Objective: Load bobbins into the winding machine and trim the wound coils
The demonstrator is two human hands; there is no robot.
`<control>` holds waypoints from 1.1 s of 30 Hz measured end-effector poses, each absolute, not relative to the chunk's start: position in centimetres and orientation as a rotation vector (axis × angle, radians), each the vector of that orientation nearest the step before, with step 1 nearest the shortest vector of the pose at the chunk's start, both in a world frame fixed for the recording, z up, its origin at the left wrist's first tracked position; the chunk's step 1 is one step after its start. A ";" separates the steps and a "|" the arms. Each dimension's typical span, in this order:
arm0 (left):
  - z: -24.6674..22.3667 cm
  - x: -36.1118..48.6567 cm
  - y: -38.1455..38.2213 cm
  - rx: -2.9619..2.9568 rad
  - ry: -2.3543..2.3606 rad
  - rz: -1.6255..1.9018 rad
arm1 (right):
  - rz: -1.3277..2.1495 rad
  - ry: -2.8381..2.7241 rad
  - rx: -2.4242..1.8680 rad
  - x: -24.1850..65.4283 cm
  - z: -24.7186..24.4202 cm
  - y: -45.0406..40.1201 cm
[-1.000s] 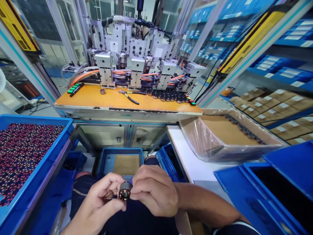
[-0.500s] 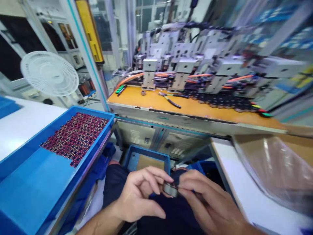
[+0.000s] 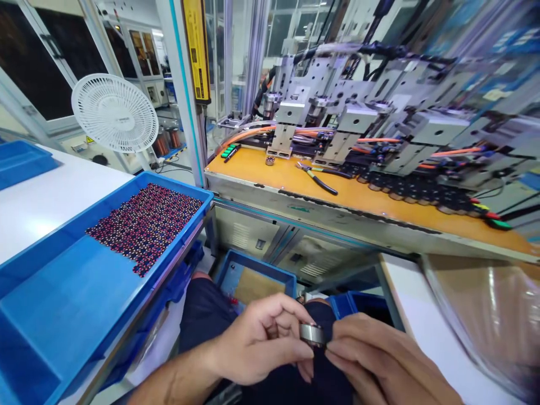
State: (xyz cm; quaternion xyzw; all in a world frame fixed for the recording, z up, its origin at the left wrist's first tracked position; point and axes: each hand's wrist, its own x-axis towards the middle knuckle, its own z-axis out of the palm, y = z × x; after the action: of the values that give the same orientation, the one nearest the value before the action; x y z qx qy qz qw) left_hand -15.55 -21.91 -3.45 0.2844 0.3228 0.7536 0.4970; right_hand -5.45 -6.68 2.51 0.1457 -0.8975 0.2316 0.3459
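Observation:
Over my lap, my left hand (image 3: 270, 340) holds a small metal ring, which looks like a motor stator (image 3: 311, 334), between thumb and fingers. The stator's smooth grey outer band faces me, and darker bits show along its edges. Close against its right side is my right hand (image 3: 375, 354), thumb and fingertips pinched together. Whatever lies between those fingertips is too small or hidden to make out. To my left, a blue tray (image 3: 54, 287) holds many small round parts (image 3: 147, 219) in red, black and gold, packed at its far end.
Ahead, an orange-topped bench (image 3: 287, 174) carries a machine with metal blocks (image 3: 352, 118), pliers (image 3: 318, 179) and a row of dark round parts (image 3: 417, 191). A blue bin (image 3: 261, 264) sits below. A plastic-covered box (image 3: 485, 304) lies on the right; a white fan (image 3: 115, 112) stands left.
My view has turned slightly, so the surroundings sit differently in the picture. My left thumb has closed in onto the stator, and its band now faces me more squarely. My right fingertips remain at its side.

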 end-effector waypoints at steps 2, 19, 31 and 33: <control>-3.4 -15.5 -22.0 0.689 0.790 1.892 | 0.553 -2.341 0.385 -5.6 2.5 -6.6; -3.3 -15.9 -22.4 0.674 0.662 1.817 | 0.623 -2.364 0.591 -6.0 4.8 -6.4; -1.9 -16.3 -22.0 0.572 0.568 2.105 | 0.595 -2.371 0.502 -6.3 5.0 -6.4; -2.3 -16.2 -21.8 0.607 0.591 1.939 | 0.626 -2.345 0.580 -6.4 5.2 -6.4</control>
State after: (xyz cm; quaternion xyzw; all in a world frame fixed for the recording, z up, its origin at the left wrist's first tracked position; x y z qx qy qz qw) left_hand -16.21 -21.82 -2.34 0.2498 0.2434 0.7986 0.4905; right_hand -6.43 -6.40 5.16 0.2202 -0.8911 0.2377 0.3176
